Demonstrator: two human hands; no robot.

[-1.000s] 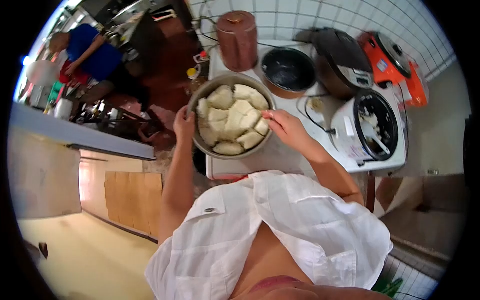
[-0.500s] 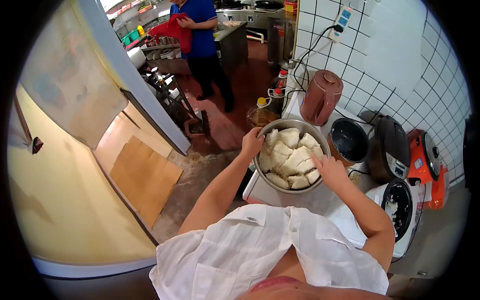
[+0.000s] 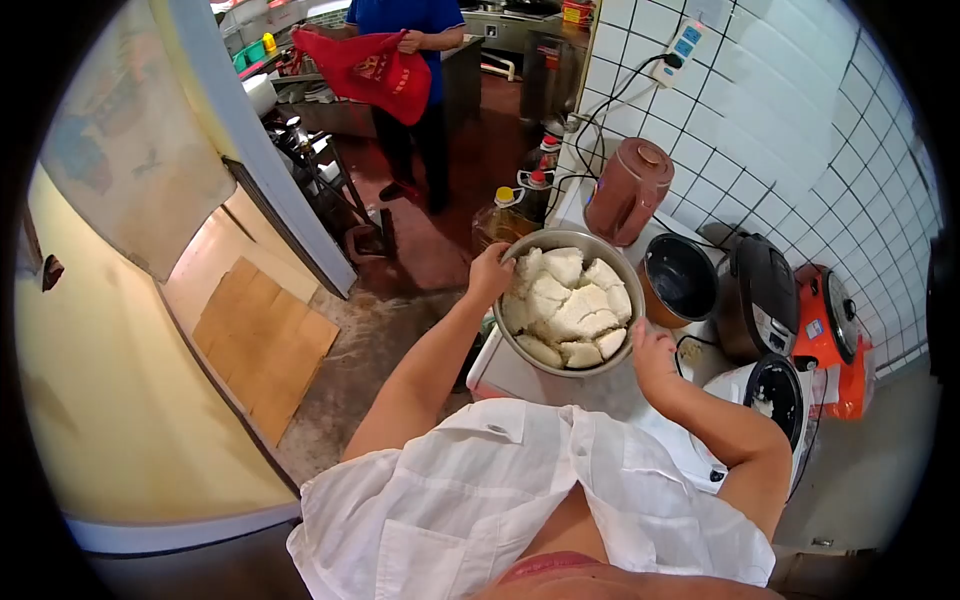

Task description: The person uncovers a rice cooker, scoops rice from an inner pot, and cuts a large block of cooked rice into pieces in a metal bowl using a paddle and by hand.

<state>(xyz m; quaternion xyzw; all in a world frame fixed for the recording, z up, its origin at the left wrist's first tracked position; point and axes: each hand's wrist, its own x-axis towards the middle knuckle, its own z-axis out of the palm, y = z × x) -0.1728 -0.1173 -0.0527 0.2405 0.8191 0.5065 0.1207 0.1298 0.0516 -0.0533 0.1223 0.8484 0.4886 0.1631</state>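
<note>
The metal bowl (image 3: 570, 373), left on the bench (image 3: 510, 371), is filled with white chunks (image 3: 578, 312), not yet released. My left grip (image 3: 493, 272) pinches its left rim; my right grip (image 3: 653, 352), beside its right rim, I cannot tell.

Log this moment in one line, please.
metal pan: holds white pieces | left hand: gripping pan | right hand: opposite side | co-worker: holding red cloth
</note>
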